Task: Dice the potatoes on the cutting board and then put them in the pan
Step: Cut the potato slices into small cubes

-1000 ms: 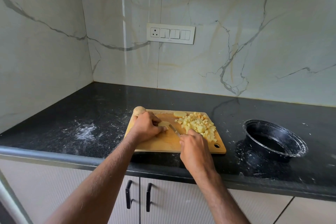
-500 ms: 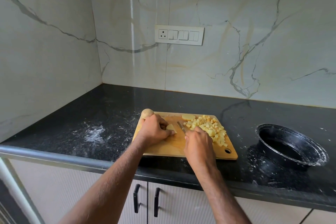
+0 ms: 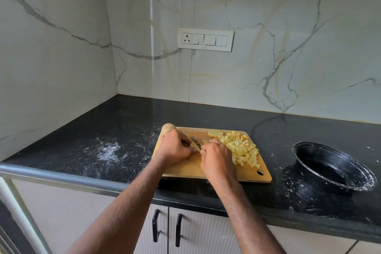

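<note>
A wooden cutting board [image 3: 185,168] lies on the black counter. My left hand [image 3: 175,146] holds down a potato piece [image 3: 193,145], mostly hidden under its fingers. My right hand [image 3: 217,158] grips a knife [image 3: 196,141] whose blade sits against that piece. A heap of diced potato [image 3: 242,148] covers the board's right half, with a potato slice [image 3: 215,132] at the far edge. A whole unpeeled potato [image 3: 168,127] rests at the board's far left corner. The black pan [image 3: 334,166] stands to the right with nothing visible inside it.
The black counter [image 3: 107,130] carries white powdery smears left of the board and around the pan. Marble walls close the back and left. A switch panel [image 3: 205,39] is on the back wall. Cabinet doors with black handles [image 3: 167,226] sit below the counter edge.
The knife blade has shifted along the potato piece between cuts and both hands sit closer together. The view has tilted slightly; board and pan appear lower and further right.
</note>
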A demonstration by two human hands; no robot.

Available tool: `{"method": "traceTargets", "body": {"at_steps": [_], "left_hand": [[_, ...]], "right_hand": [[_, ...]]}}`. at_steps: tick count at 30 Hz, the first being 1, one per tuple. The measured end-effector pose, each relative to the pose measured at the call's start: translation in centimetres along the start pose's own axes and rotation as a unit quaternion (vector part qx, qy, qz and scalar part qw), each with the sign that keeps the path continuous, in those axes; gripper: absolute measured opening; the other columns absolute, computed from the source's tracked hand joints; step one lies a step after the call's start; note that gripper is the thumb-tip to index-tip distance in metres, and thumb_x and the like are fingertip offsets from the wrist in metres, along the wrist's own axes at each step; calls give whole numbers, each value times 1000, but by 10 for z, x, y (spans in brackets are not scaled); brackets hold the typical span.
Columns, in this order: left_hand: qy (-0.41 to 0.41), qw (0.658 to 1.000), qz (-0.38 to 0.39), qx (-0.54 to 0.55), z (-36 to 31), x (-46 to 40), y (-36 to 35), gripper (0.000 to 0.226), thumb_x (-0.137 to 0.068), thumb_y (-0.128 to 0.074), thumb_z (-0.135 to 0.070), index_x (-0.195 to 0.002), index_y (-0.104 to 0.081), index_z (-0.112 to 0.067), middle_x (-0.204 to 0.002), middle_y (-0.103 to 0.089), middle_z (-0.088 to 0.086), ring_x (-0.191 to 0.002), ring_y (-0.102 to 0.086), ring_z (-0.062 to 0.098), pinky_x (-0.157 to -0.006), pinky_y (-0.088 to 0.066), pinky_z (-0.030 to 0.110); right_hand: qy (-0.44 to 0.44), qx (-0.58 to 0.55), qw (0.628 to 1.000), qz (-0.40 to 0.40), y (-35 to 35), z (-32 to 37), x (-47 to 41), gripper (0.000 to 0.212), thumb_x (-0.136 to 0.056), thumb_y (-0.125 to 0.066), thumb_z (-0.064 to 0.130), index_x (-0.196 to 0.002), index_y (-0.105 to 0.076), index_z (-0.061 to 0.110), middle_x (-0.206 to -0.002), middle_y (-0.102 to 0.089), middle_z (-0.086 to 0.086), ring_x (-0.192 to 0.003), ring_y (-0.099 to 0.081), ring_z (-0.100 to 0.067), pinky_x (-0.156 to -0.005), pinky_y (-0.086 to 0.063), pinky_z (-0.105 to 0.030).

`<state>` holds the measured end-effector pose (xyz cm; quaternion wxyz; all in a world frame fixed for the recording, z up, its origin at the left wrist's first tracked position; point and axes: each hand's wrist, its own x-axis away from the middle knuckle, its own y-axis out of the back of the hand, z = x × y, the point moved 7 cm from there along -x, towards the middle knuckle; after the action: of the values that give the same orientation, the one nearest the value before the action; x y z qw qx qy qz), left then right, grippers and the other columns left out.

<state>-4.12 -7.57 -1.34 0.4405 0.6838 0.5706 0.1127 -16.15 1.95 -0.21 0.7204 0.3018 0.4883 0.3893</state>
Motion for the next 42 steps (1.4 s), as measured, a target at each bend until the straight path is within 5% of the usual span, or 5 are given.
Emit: {"method": "traceTargets", "body": {"at_steps": [12,20,29,35,42], "left_hand": [[27,1000,-3,3,3,0,0,20,-71,-86,-30,-86,-80,-18,-70,-64,-15,-64,-56,-2,-56,-34,6],[36,999,13,-12,1,0,-1,35,-75,-84,-37,-105,-79,-19,-82,-69,-10,-68,-54,0,-62,-37,11],[25,999,23,0,0,0,-1,35,-76,-84,-35,-107,-79,-19,-107,-75,-4,-94,-65,10,-97,-51,32],[31,999,4,16,3,1,0,44,-72,-88,-34,-109,-78,-14,-106,-75,-2,-85,-63,5,-77,-47,12],[25,999,-6,21,6,-1,0,37,-69,-90,-34,-98,-80,-14,-93,-76,-2,-79,-66,8,-74,-51,16]], "right_hand": [[33,13,999,32,1,0,14,12,-93,-67,11,-103,-75,11,-107,-63,0,-92,-63,-14,-70,-57,-24],[68,-5,997,32,14,-15,36,14,-97,-64,15,-101,-77,14,-111,-66,1,-84,-54,-3,-58,-32,-4],[28,1,1000,-13,29,-39,35,14,-97,-64,18,-100,-77,13,-85,-49,11,-70,-44,-4,-49,-27,-10],[39,-30,998,-24,23,-22,26,14,-98,-63,20,-100,-76,14,-87,-48,11,-71,-44,-2,-52,-24,-9],[10,-5,1000,-28,13,-22,16,17,-98,-63,20,-106,-76,14,-99,-63,3,-80,-50,-7,-62,-36,-13]]}}
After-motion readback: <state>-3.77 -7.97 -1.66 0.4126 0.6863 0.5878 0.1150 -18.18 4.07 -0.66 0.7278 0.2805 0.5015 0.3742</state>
